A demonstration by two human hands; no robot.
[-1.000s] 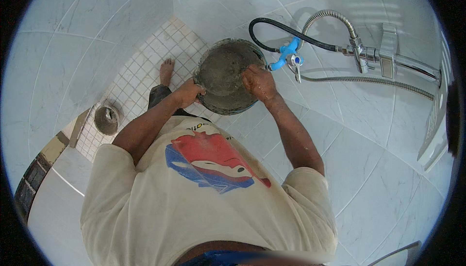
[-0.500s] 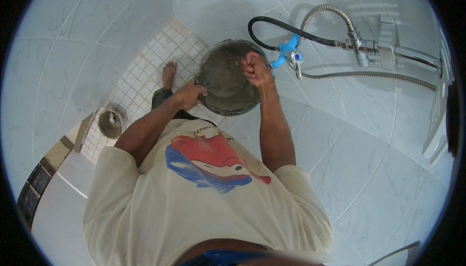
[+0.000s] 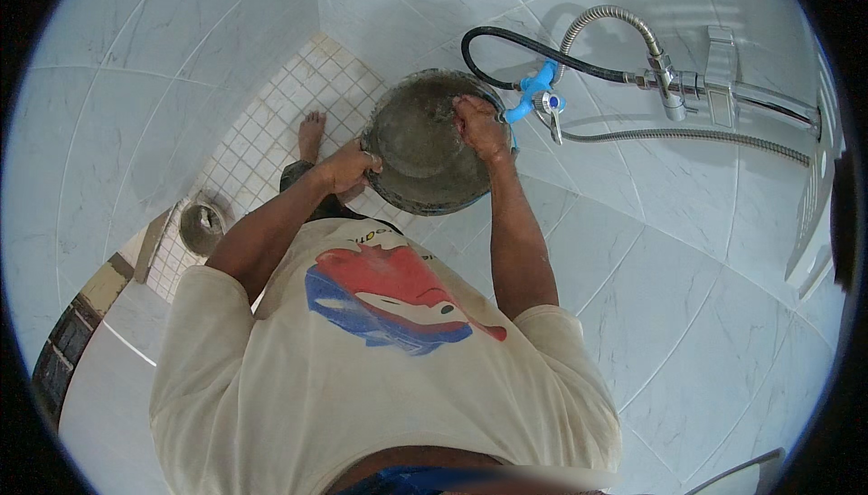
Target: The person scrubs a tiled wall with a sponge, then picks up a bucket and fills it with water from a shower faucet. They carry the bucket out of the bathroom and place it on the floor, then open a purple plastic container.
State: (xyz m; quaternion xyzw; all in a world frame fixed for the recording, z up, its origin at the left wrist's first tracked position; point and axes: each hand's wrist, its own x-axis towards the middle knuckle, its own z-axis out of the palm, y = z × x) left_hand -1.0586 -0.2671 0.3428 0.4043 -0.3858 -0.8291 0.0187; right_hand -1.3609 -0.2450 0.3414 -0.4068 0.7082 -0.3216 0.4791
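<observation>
A round, dark, mud-smeared bucket (image 3: pixel 420 151) stands below the wall tap, with murky grey-brown water in it. My left hand (image 3: pixel 349 168) is closed on its left rim, thumb over the edge. Over the right side of the bucket, my right hand (image 3: pixel 483 130) has its fingers curled together, right beside the spout of a blue tap (image 3: pixel 533 102). What those fingers hold, if anything, is hidden. The water near the fingertips looks disturbed.
A black hose (image 3: pixel 533 40) and a metal shower hose (image 3: pixel 610 14) join the tap to a chrome mixer (image 3: pixel 671 88) on the wall. A small dirty pail (image 3: pixel 201 228) sits at the left on white floor tiles (image 3: pixel 262 147). My bare foot (image 3: pixel 311 133) is left of the bucket.
My right hand has shifted slightly right and turned, its fingers now pointing more up and left. My left hand stays on the rim, and the bucket has barely moved.
</observation>
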